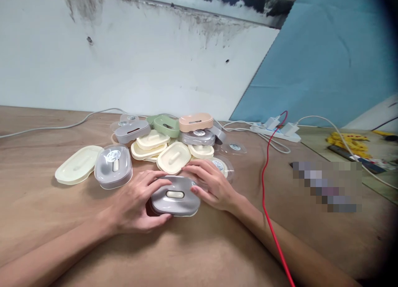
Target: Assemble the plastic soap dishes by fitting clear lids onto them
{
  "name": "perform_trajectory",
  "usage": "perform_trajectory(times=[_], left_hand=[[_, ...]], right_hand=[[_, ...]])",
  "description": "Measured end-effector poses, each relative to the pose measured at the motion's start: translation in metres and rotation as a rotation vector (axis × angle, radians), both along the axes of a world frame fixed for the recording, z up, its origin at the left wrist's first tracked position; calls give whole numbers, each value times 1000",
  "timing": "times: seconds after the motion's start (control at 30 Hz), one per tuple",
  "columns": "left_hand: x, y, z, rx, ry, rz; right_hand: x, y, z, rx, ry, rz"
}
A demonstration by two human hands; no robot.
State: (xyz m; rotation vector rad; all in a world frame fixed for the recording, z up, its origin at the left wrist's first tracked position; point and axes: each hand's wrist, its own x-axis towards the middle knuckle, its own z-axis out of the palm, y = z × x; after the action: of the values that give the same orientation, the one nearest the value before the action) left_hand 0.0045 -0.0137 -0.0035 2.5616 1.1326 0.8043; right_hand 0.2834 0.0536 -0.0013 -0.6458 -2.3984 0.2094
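A grey oval plastic soap box (pixel 175 204) lies in front of me, with a cream piece showing through the slot in its top. My left hand (pixel 139 200) grips its left end, thumb along the front edge and fingers at the back. On its right end rests the thumb of my right hand (pixel 214 183), whose fingers curve behind the back edge. Just beyond is a cream oval tray (pixel 174 157) with a raised ridge. Left of my hands sits another grey box (pixel 113 173) under a clear cover with a round label, beside a cream shallow tray (pixel 77 164).
Behind is a pile with a green cover (pixel 167 125), a peach cover (pixel 196 122), a grey cover (pixel 132 130) and several cream trays. Clear labelled covers (pixel 238 148) lie to the right. A red cable (pixel 264 187) crosses near my right forearm from a power strip (pixel 280 132).
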Motion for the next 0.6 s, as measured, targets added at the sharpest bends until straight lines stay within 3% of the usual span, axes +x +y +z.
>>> perform_trajectory(times=[0.17, 0.37, 0.6], left_hand=[[1, 1, 1, 14, 17, 29], [-1, 1, -1, 10, 31, 38], [-1, 2, -1, -41, 26, 40]], right_hand=[[15, 13, 3, 166, 83, -299], [57, 38, 19, 32, -72, -204], [60, 40, 13, -77, -213, -364]])
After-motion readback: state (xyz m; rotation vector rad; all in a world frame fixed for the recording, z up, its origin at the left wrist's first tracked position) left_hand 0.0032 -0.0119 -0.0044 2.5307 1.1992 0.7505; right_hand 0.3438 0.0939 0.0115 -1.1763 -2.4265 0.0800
